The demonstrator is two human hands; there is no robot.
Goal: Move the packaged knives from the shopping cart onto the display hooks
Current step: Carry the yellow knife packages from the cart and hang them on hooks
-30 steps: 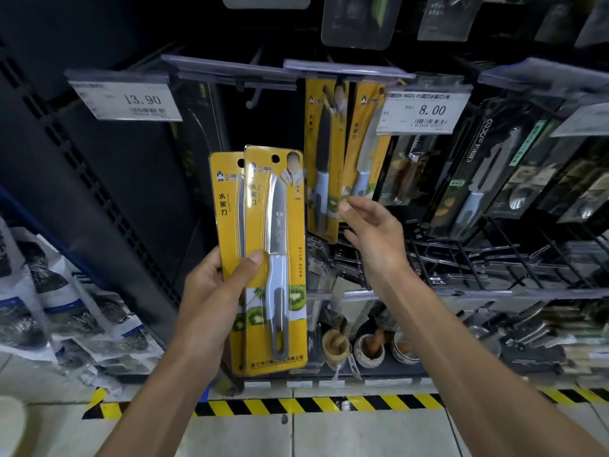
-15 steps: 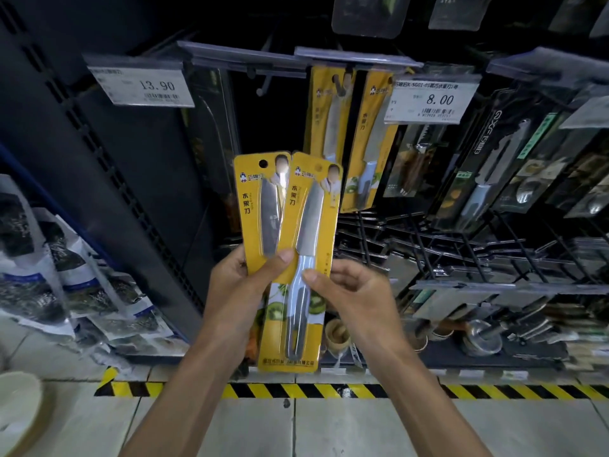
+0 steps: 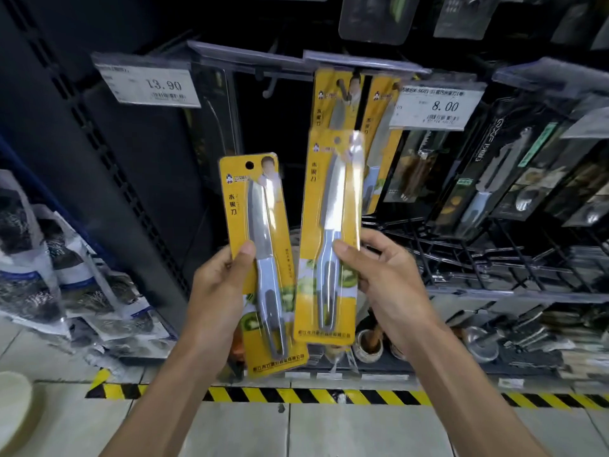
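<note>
Two packaged knives are held up before the display. The left grip [image 3: 214, 288] is clamped on the left pack [image 3: 263, 225], thumb across its blister. The right grip [image 3: 385, 278] is clamped on the right pack [image 3: 329, 199], which sits higher and overlaps the hanging packs [image 3: 333, 100]. Hang the right pack first: align its punched hole [image 3: 336, 140] with the hook tip, keep the card square, and slide it fully back. Each pack is a flat yellow card with a clear blister over a grey-handled blade.

dark shelving [image 3: 138, 179], pale tiled floor [image 3: 346, 430], hazard tape [image 3: 329, 395]
</note>
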